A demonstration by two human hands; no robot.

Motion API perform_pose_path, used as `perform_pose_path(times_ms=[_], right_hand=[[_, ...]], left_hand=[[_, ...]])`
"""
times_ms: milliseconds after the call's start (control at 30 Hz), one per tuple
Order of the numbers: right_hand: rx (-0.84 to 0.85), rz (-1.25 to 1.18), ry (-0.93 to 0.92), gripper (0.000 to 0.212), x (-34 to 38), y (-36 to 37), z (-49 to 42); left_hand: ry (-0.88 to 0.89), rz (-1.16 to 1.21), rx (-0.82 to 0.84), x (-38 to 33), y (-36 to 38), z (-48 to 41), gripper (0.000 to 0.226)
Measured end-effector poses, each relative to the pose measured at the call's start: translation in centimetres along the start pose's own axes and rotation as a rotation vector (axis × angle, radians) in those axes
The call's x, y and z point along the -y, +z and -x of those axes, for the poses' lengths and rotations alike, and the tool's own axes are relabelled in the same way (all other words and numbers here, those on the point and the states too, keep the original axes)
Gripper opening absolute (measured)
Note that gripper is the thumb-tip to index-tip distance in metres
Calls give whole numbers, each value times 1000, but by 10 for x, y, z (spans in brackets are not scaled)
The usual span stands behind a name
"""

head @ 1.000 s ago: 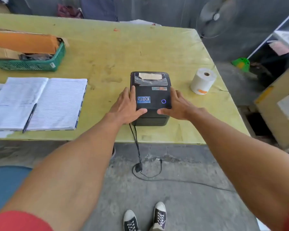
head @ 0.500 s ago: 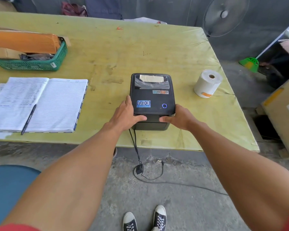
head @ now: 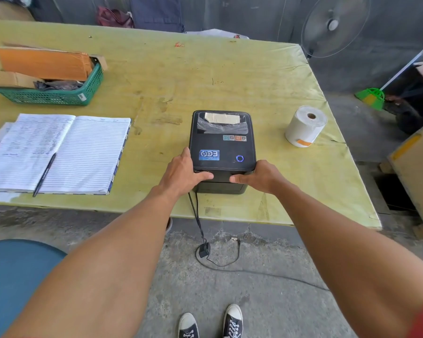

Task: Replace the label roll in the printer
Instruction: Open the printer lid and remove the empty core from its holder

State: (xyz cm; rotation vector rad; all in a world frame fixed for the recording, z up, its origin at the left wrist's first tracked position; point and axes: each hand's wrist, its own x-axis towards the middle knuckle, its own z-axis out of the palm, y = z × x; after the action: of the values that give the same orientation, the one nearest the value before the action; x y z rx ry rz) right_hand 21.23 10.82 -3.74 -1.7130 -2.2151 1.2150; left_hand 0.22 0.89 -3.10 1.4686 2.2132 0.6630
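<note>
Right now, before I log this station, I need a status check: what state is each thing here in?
Printer: lid closed, power light glowing blue.
Label roll: wound, outside the printer, to its right.
Notebook: open.
Pen: lying on the notebook.
Basket: holding brown envelopes.
Left hand: holds the printer's front left corner.
Right hand: holds its front right corner.

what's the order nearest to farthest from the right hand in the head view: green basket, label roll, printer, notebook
1. printer, held by the right hand
2. label roll, farther back on its right
3. notebook, across on the left
4. green basket, far back left
</note>
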Motion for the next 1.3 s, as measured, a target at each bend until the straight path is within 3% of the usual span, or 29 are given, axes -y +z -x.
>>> perform_pose_path(times_ms=[267,400,633,767,867,967,1300], right_hand=[[-3,173,-36,86,-6,0,-5],[-14,258,-39,87,-5,-2,-4],[22,289,-75,93,7,-23,1],[-35,219,-83,96,28,-51,1],[-149,91,-61,92,53,-73,-5],[-212,112,-68,91,75,-88,-16],[-484,-94,-29,53,118,-114,-68]], left_hand=[[-7,-3,-31,-2,3,2,74],[-13,-12,-29,-4,2,3,73],[-21,-14,-34,-12,-15,-2,73],[-22,39,-143,-29,-38,-12,64],[-37,148,-291,-47,-50,-25,52],[-51,147,-335,-58,-58,-45,42],[58,207,-409,-72,-83,-117,48]])
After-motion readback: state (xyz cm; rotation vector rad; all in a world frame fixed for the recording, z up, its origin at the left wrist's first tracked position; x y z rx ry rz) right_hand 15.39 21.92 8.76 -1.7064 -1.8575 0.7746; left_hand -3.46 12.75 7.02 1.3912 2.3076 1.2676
